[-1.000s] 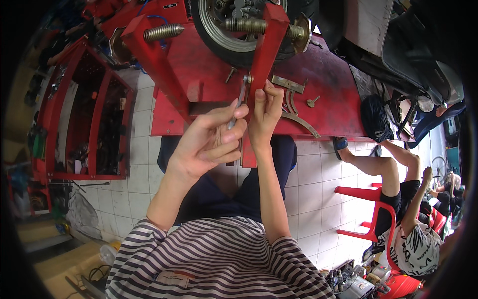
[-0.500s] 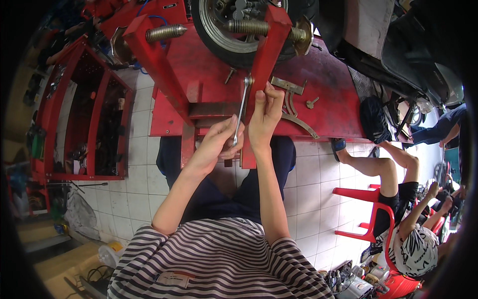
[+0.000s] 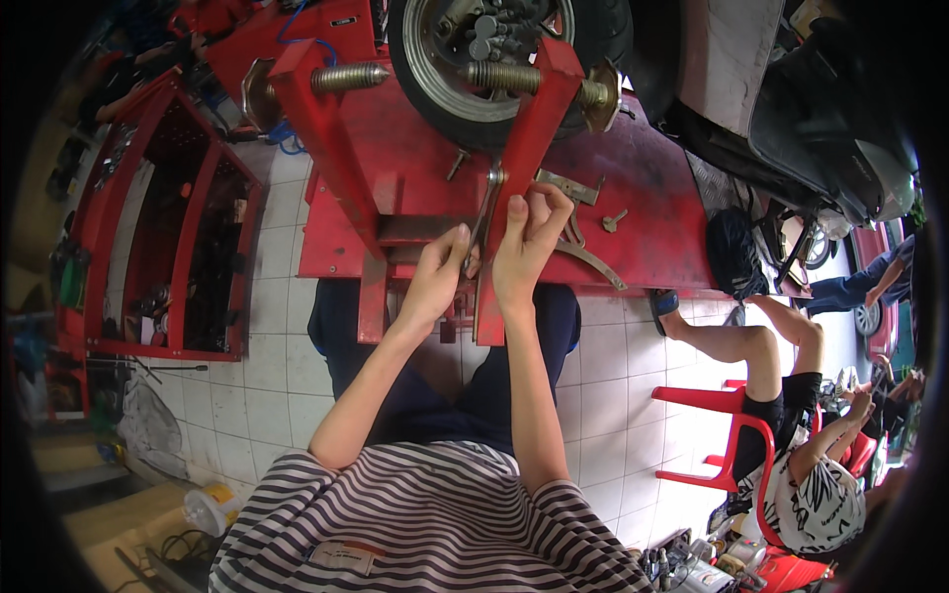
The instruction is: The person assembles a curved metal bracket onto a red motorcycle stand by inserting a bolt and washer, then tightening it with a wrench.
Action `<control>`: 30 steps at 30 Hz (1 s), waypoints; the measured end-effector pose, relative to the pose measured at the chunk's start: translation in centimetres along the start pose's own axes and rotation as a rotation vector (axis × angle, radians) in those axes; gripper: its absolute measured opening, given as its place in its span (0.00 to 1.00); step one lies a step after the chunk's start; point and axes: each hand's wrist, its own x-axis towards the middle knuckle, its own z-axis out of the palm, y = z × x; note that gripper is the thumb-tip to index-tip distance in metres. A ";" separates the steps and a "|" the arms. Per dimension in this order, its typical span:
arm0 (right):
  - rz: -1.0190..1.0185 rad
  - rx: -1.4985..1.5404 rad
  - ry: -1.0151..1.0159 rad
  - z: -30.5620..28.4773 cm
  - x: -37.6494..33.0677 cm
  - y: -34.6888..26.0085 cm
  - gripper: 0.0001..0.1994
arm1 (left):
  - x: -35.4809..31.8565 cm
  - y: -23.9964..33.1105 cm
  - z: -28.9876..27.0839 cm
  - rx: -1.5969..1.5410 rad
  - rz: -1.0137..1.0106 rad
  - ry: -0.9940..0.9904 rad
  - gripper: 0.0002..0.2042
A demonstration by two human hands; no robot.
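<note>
Left fingers (image 3: 459, 242) pinch a wrench (image 3: 488, 205); right fingers (image 3: 516, 211) curl by a red post (image 3: 531, 136), grip unclear; a wheel (image 3: 425, 89) stands beyond.

White tiled floor (image 3: 605, 376), red chair (image 3: 700, 399)

light: strong from the right, floor tiles (image 3: 613, 445) kinda blown out | shadows: inside the red cabinet (image 3: 195, 247), pretty murky | lens: heavy fisheye bend, corners black | focus: middle's decently sharp
</note>
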 end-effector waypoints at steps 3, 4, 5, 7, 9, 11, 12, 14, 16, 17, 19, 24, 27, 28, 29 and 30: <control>0.007 0.028 0.005 0.1 -0.1 0.1 0.15 | 0.9 -0.9 0.3 0.103 0.099 0.078 0.21; 0.013 0.021 -0.002 0.1 -0.1 0.2 0.15 | 1.1 -1.1 0.2 0.139 0.119 0.104 0.21; 0.020 0.015 -0.010 0.0 -0.2 0.3 0.15 | 1.2 -1.1 0.2 0.124 0.096 0.110 0.21; 0.026 0.004 -0.018 -0.2 -0.2 0.4 0.15 | 1.4 -1.1 0.3 0.095 0.049 0.120 0.21; 0.026 -0.005 -0.017 -0.1 -0.2 0.4 0.15 | 1.1 -0.2 0.6 -0.034 -0.043 0.108 0.21; 0.018 -0.002 -0.015 -0.1 -0.2 0.5 0.15 | 1.0 0.2 0.8 -0.102 -0.103 0.093 0.20; 0.014 0.000 -0.013 -0.1 -0.3 0.6 0.15 | 1.0 0.3 0.7 -0.104 -0.118 0.085 0.20; 0.018 -0.011 -0.010 -0.2 -0.2 0.6 0.15 | 1.2 0.2 0.9 -0.104 -0.112 0.100 0.20; 0.017 -0.012 -0.009 -0.1 -0.3 0.7 0.15 | 1.6 -0.2 1.2 -0.099 -0.069 0.147 0.20; 0.013 -0.011 -0.009 -0.1 -0.2 0.8 0.15 | 1.6 -0.2 1.1 -0.131 -0.079 0.142 0.19; 0.023 0.000 -0.017 0.0 -0.2 0.8 0.16 | 1.4 -0.1 0.9 -0.195 -0.097 0.133 0.18; 0.037 0.021 -0.021 -0.2 -0.2 0.8 0.16 | -0.3 0.9 0.1 -0.439 -0.223 0.015 0.17; 0.030 0.004 -0.025 -0.2 -0.2 0.6 0.16 | -1.6 0.5 -0.2 -0.476 -0.182 -0.024 0.17; 0.018 0.000 -0.023 -0.2 -0.2 0.7 0.17 | -1.9 0.4 -0.3 -0.475 -0.155 -0.031 0.16; 0.007 -0.006 -0.020 -0.2 -0.2 0.9 0.17 | -2.3 0.6 -0.2 -0.495 -0.156 -0.063 0.16; -0.003 -0.012 -0.017 -0.2 -0.2 0.9 0.17 | -2.8 1.0 -0.1 -0.515 -0.156 -0.096 0.16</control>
